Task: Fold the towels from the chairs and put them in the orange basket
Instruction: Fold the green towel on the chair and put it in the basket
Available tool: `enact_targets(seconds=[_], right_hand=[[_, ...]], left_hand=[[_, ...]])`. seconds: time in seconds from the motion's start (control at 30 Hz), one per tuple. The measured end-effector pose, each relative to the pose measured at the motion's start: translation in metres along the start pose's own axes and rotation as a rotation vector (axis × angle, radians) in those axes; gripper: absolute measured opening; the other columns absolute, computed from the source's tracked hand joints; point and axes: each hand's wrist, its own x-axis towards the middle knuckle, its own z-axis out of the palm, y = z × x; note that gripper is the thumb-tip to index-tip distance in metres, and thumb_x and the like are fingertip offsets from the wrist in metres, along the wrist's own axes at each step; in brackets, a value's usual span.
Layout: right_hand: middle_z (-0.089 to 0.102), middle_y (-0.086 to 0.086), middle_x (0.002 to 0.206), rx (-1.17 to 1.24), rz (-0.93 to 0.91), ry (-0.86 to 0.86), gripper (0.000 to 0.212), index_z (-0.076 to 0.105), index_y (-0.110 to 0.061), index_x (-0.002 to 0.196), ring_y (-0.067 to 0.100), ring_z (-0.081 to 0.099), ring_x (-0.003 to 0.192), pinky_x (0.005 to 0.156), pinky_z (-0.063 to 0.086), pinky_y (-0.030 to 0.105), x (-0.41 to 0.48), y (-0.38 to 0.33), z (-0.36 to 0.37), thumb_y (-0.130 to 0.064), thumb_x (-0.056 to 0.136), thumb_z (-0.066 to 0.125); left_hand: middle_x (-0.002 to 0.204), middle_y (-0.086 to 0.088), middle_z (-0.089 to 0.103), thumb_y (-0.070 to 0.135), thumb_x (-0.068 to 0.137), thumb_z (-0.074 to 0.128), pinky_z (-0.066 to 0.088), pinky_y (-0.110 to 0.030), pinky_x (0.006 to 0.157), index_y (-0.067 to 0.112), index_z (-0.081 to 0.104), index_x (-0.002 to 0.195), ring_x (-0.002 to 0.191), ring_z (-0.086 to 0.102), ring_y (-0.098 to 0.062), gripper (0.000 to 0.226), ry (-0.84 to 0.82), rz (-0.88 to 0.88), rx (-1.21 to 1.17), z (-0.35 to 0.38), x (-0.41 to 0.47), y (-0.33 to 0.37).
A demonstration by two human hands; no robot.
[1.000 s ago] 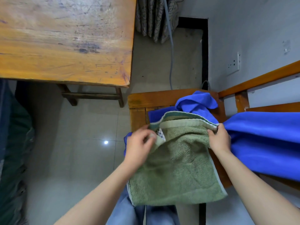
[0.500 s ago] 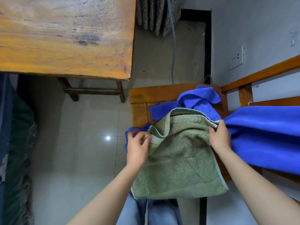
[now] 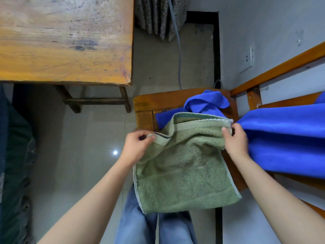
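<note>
The green towel (image 3: 184, 173) hangs over the jeans (image 3: 140, 226). The left hand (image 3: 135, 148) and right hand (image 3: 235, 141) each pinch a top corner in their grip, above the chair (image 3: 154, 101) seat holding a crumpled blue towel (image 3: 205, 103). Beyond stands the table (image 3: 61, 41).

Blue towel (image 3: 204, 103) on wooden chair (image 3: 158, 101)

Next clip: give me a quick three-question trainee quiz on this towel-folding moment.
1. True or false: the left hand and the right hand each pinch a top corner of the green towel.
2. What lies on the chair behind the green towel? A) blue towel B) pillow C) book
3. Fill in: the wooden table fills the picture's upper ____ corner.
Key: 1 true; 2 A; 3 left.
</note>
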Motion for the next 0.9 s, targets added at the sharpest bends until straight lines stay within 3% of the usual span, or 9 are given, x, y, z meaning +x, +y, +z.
enact_targets(seconds=[0.1, 0.27, 0.37, 0.5, 0.6, 0.67, 0.77, 0.83, 0.9], right_hand=[[0.045, 0.004, 0.069, 0.162, -0.053, 0.102, 0.016, 0.048, 0.0, 0.088, 0.024, 0.043, 0.07, 0.063, 0.029, 0.029, -0.006, -0.009, -0.018, -0.014, 0.095, 0.049], [0.043, -0.003, 0.065, 0.304, -0.091, 0.169, 0.014, 0.048, -0.01, 0.083, -0.007, 0.044, 0.048, 0.051, 0.034, 0.011, -0.015, -0.029, -0.05, -0.016, 0.096, 0.048], [0.03, 0.001, 0.058, 0.225, -0.103, 0.137, 0.039, 0.033, -0.014, 0.061, 0.002, 0.036, 0.044, 0.046, 0.03, 0.017, -0.012, -0.042, -0.06, -0.021, 0.097, 0.045], [0.027, 0.002, 0.056, 0.174, -0.132, 0.126, 0.044, 0.029, -0.013, 0.057, 0.011, 0.026, 0.051, 0.045, 0.023, 0.024, 0.0, -0.056, -0.069, -0.024, 0.096, 0.048], [0.037, 0.0, 0.058, 0.236, -0.16, 0.075, 0.03, 0.044, -0.011, 0.067, 0.0, 0.038, 0.043, 0.046, 0.028, 0.015, 0.007, -0.059, -0.074, -0.019, 0.095, 0.051], [0.053, -0.003, 0.068, 0.291, -0.141, -0.034, 0.009, 0.057, -0.012, 0.087, -0.008, 0.048, 0.051, 0.051, 0.039, 0.01, 0.009, -0.061, -0.076, -0.014, 0.094, 0.052], [0.064, -0.004, 0.085, 0.216, -0.131, -0.327, 0.028, 0.055, -0.022, 0.117, -0.007, 0.061, 0.064, 0.058, 0.047, 0.004, 0.017, -0.063, -0.086, -0.01, 0.091, 0.056], [0.068, 0.0, 0.085, 0.079, -0.146, -0.515, 0.039, 0.052, -0.027, 0.119, -0.002, 0.064, 0.069, 0.066, 0.049, 0.007, 0.021, -0.071, -0.093, -0.006, 0.087, 0.061], [0.067, 0.009, 0.1, -0.117, -0.179, -0.555, 0.042, 0.056, -0.021, 0.119, 0.013, 0.063, 0.086, 0.079, 0.049, 0.018, 0.024, -0.08, -0.095, -0.004, 0.082, 0.067]], left_hand=[[0.067, 0.008, 0.067, 0.003, 0.083, 0.065, 0.048, -0.011, 0.062, 0.006, 0.068, 0.086, 0.063, 0.06, 0.0, 0.005, 0.163, 0.02, -0.163, -0.035, -0.008, 0.008], [0.058, 0.015, 0.067, -0.001, 0.083, 0.063, 0.044, -0.007, 0.055, 0.016, 0.067, 0.079, 0.054, 0.056, 0.007, 0.017, 0.213, 0.079, -0.252, -0.075, -0.028, 0.026], [0.058, 0.018, 0.067, 0.002, 0.083, 0.064, 0.043, -0.006, 0.055, 0.017, 0.068, 0.081, 0.054, 0.056, 0.007, 0.016, 0.234, 0.121, -0.232, -0.08, -0.027, 0.04], [0.06, 0.017, 0.067, 0.003, 0.083, 0.065, 0.045, -0.005, 0.06, 0.009, 0.067, 0.096, 0.057, 0.057, 0.009, 0.014, 0.251, 0.164, -0.183, -0.081, -0.015, 0.053], [0.083, 0.003, 0.067, 0.004, 0.085, 0.063, 0.045, -0.002, 0.061, 0.006, 0.065, 0.109, 0.065, 0.06, 0.007, 0.024, 0.239, 0.191, -0.088, -0.082, -0.008, 0.059], [0.098, -0.007, 0.065, 0.004, 0.086, 0.061, 0.045, -0.003, 0.068, 0.002, 0.064, 0.114, 0.079, 0.061, -0.005, 0.028, 0.205, 0.24, 0.101, -0.087, -0.005, 0.06], [0.104, -0.018, 0.062, 0.001, 0.087, 0.059, 0.043, -0.026, 0.081, 0.0, 0.065, 0.113, 0.093, 0.059, -0.03, 0.027, 0.096, 0.408, 0.519, -0.095, -0.004, 0.056], [0.105, -0.02, 0.06, 0.001, 0.087, 0.06, 0.04, -0.031, 0.079, 0.0, 0.066, 0.112, 0.089, 0.058, -0.034, 0.026, 0.048, 0.464, 0.701, -0.1, -0.005, 0.052], [0.104, -0.022, 0.06, 0.001, 0.086, 0.061, 0.04, -0.032, 0.076, -0.001, 0.066, 0.112, 0.085, 0.058, -0.036, 0.027, 0.012, 0.492, 0.797, -0.102, -0.006, 0.05]])
